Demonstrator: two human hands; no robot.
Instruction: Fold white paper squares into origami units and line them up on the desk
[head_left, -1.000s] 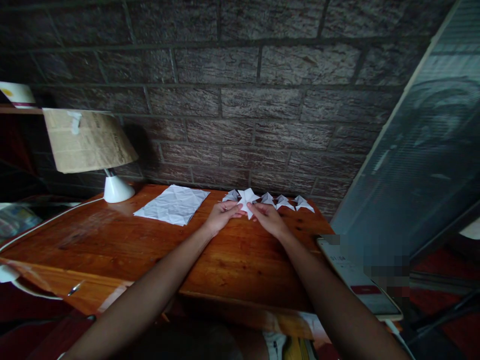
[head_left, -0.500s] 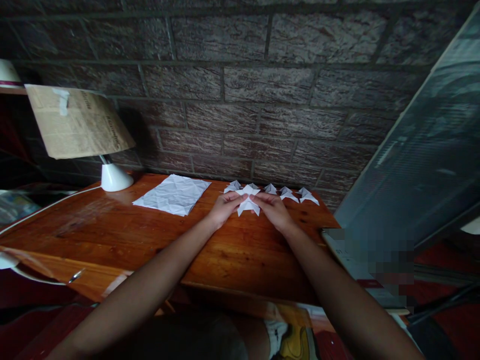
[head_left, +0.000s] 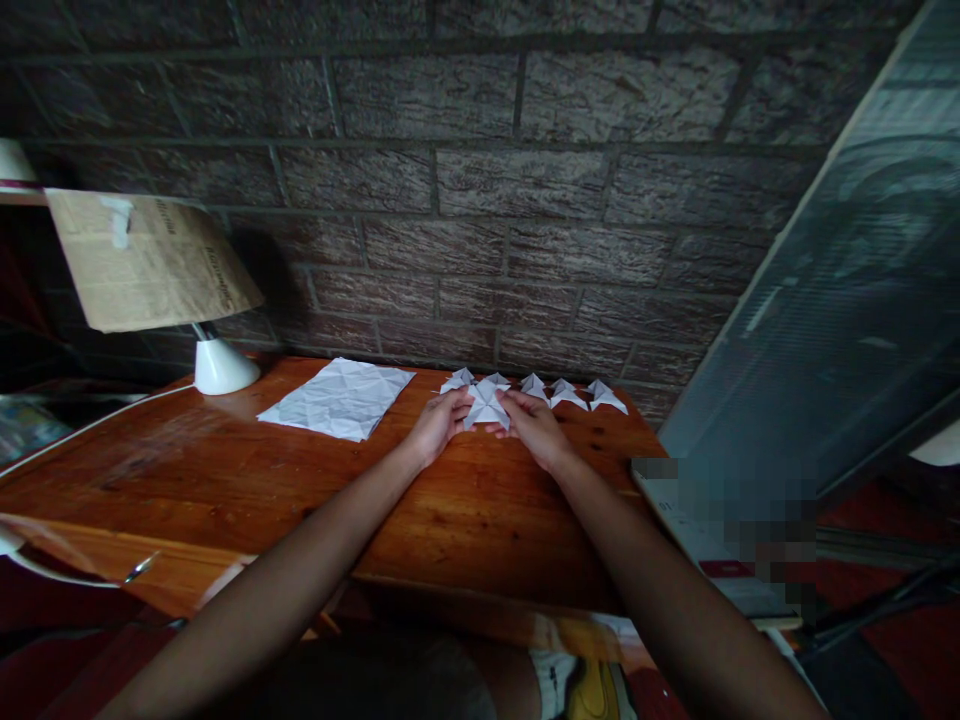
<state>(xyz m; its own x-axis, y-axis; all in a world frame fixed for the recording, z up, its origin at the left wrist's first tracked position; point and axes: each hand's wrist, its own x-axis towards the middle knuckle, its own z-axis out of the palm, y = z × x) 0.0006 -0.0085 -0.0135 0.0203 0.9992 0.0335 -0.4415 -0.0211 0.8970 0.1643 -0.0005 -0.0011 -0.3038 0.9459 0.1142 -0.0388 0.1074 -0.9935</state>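
Note:
A small white folded paper piece [head_left: 486,408] sits at the far side of a wooden table [head_left: 315,500]. My left hand [head_left: 435,425] pinches its left side and my right hand [head_left: 529,425] pinches its right side, fingers closed on the paper. Behind it, along the wall, lies a row of several similar folded paper pieces [head_left: 570,394]. A creased flat sheet of white paper [head_left: 337,400] lies to the left of my left hand.
A desk lamp with a white base [head_left: 217,368] and a tan paper shade [head_left: 142,262] stands at the table's back left, its cord trailing left. A brick wall [head_left: 480,220] backs the table. A leaning panel [head_left: 840,300] stands at the right, and a flat device [head_left: 712,550] lies at the table's right edge.
Both hands have stayed on the folded piece and turned it a little, drawing it slightly nearer. The camera view has shifted slightly.

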